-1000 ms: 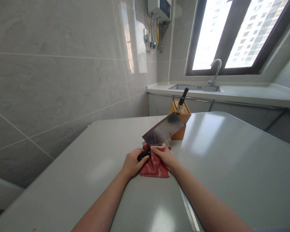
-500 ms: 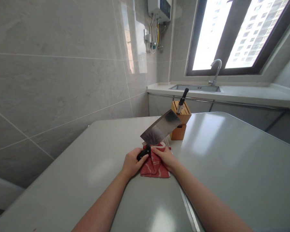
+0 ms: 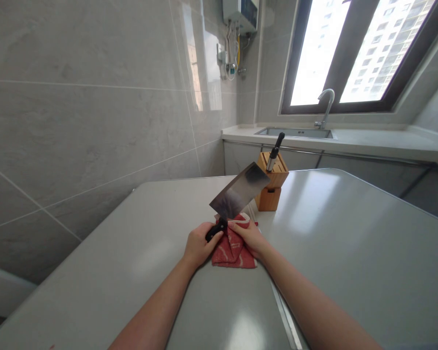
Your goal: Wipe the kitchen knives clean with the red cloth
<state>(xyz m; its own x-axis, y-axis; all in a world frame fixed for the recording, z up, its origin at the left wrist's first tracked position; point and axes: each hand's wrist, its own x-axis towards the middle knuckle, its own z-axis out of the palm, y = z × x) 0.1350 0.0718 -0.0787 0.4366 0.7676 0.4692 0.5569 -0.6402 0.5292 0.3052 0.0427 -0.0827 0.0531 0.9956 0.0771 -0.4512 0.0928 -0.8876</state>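
My left hand (image 3: 199, 247) grips the black handle (image 3: 216, 229) of a steel Chinese cleaver, whose broad blade (image 3: 239, 190) rises up and away at a slant. My right hand (image 3: 250, 238) presses on a folded red patterned cloth (image 3: 233, 251) just beside the handle. The cloth's upper fold wraps against the blade's lower edge, and that edge is partly hidden there. The cloth lies on the table under both hands.
A wooden knife block (image 3: 272, 187) holding a black-handled knife (image 3: 275, 151) stands just beyond the blade on the grey table (image 3: 131, 243). Behind the table are a counter with a steel sink (image 3: 295, 132), a faucet (image 3: 326, 107), and a window.
The cleaver has swung slightly left, its handle rising a little and its blade tilting more. The cloth and my right hand have barely moved.
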